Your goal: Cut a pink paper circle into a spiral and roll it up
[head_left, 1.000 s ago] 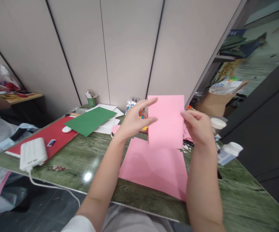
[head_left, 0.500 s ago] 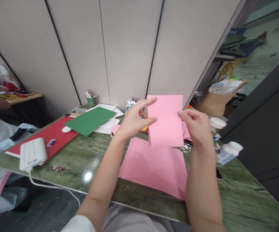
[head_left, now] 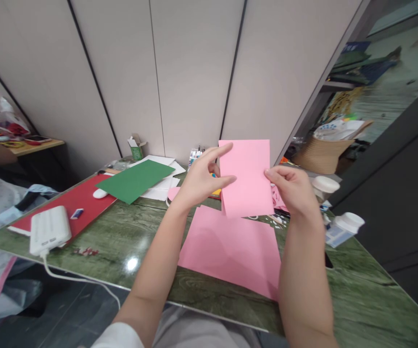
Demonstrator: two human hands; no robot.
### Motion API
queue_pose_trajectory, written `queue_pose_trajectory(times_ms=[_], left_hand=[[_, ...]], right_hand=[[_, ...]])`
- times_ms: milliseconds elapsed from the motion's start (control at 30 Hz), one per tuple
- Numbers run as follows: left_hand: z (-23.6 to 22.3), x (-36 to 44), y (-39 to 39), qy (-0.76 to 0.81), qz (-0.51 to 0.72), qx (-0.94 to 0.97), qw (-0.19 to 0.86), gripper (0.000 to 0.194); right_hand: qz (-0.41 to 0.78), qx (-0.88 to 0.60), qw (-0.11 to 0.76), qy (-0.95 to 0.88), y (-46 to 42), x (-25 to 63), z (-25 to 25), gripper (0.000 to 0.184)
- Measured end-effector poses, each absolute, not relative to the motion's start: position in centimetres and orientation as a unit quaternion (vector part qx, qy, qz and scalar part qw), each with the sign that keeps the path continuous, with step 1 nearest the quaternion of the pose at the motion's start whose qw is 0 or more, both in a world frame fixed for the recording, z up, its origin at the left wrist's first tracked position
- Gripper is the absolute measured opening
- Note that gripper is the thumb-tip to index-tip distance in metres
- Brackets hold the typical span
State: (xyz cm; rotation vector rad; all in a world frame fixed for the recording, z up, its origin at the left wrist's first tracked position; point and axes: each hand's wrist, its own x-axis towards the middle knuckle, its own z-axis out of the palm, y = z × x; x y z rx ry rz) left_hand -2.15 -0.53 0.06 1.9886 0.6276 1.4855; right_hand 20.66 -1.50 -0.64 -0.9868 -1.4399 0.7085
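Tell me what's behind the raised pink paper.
Past the raised pink paper, wall panels show above, something yellow at its left edge, and pink material at its lower right. Whatever sits directly behind it is covered and cannot be told.

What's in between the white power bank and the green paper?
In the head view, a small blue-and-white block and a white oval thing lie between them, with red paper underneath.

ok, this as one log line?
left hand: grips card; right hand: pinches card's right edge; card: held up; pink sheet: on table
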Motion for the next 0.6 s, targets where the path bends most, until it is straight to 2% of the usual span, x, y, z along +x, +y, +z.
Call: queue_pose_trajectory(times_ms=[200, 400, 600], left_hand=[[-0.01, -2.22, -0.6, 0.223, 0.551, 0.744, 0.305, 0.064], [-0.03, -2.35, -0.37, 0.226, 0.565, 0.732, 0.306, 0.064], [0.04, -2.4, -0.54, 0.214, 0.569, 0.727, 0.319, 0.064]], right_hand=[[0.315, -0.421, 0.6, -0.603, -1.55, 20.55, -0.67, 0.023], [0.362, -0.427, 0.556, -0.615, -1.88, 20.61, -0.62, 0.021], [0.384, -0.397, 0.573, -0.606, -1.59, 20.71, -0.87, 0.02]])
